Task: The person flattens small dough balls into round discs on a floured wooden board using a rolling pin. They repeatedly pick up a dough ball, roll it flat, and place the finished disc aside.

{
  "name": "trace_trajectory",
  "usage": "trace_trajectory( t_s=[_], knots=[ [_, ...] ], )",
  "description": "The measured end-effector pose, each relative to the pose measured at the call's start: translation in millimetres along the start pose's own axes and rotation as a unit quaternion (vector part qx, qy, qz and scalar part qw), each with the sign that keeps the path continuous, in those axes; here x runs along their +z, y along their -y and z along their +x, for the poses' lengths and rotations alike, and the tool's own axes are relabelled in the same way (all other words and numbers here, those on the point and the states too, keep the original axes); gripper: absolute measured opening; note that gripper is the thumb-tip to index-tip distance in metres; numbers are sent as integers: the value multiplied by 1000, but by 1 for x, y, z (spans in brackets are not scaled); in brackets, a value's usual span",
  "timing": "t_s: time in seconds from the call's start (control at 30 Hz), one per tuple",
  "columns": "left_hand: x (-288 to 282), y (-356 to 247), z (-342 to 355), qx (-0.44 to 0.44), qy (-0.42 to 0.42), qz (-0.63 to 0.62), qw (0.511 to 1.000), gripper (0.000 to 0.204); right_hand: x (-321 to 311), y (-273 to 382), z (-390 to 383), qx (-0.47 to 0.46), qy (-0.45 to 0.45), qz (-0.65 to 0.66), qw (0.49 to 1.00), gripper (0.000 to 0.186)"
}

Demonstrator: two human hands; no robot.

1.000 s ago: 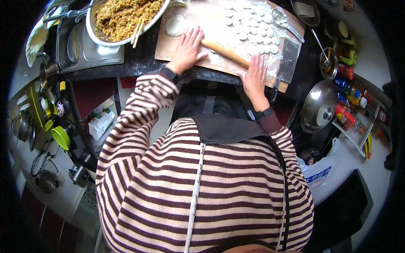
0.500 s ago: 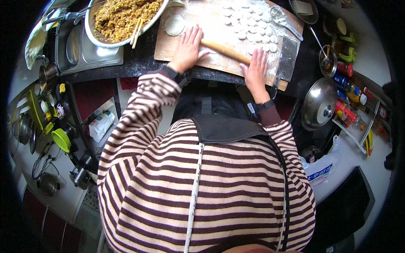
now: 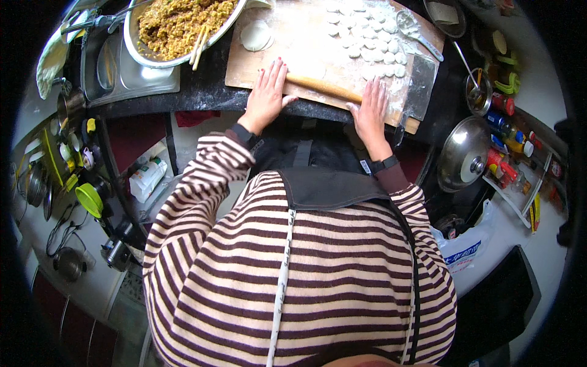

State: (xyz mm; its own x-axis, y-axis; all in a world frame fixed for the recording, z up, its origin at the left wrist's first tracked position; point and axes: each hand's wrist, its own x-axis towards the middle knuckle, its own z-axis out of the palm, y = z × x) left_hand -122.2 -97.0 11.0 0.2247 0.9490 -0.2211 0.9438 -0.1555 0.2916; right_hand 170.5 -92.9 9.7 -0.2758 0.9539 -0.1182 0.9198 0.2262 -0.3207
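My left hand [image 3: 272, 88] lies palm down with straight fingers on the left end of a wooden rolling pin [image 3: 318, 85]. My right hand [image 3: 370, 110] rests flat on the pin's right end, fingers extended. Both touch the floured wooden board [image 3: 293, 30]. A round dough wrapper [image 3: 255, 37] lies at the board's upper left. Several small floured dough discs [image 3: 367, 43] cover its right half, beside a spoon [image 3: 428, 46] with flour and a cleaver [image 3: 419, 88].
A large bowl of minced filling [image 3: 177, 27] with chopsticks [image 3: 199, 49] stands left, beside a steel sink [image 3: 140, 76]. On the right are a steel lid [image 3: 455, 153], a pot with a ladle [image 3: 477, 92] and bottles [image 3: 507, 134]. A plastic bag [image 3: 465, 244] lies lower right.
My left hand has moved down toward the near edge, and the rolling pin's left end has come with it. My right hand has shifted only slightly.
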Motion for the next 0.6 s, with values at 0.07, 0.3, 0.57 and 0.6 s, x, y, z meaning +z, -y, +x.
trace_trajectory(
  t_s=[0.07,0.3,0.57,0.6],
  knots=[
    [4,4,4,13,-85,0,996,89,2,0,3,-14,-33,-5,999,90],
    [21,7,6,61,-143,5,988,56,-2,8,4,37,77,18,996,90],
    [16,-15,-19,82,-238,-75,965,19,1,46,67,-29,14,128,991,30],
    [15,-17,-20,82,-224,-84,967,19,7,58,79,-29,-14,115,993,26]
  ],
)
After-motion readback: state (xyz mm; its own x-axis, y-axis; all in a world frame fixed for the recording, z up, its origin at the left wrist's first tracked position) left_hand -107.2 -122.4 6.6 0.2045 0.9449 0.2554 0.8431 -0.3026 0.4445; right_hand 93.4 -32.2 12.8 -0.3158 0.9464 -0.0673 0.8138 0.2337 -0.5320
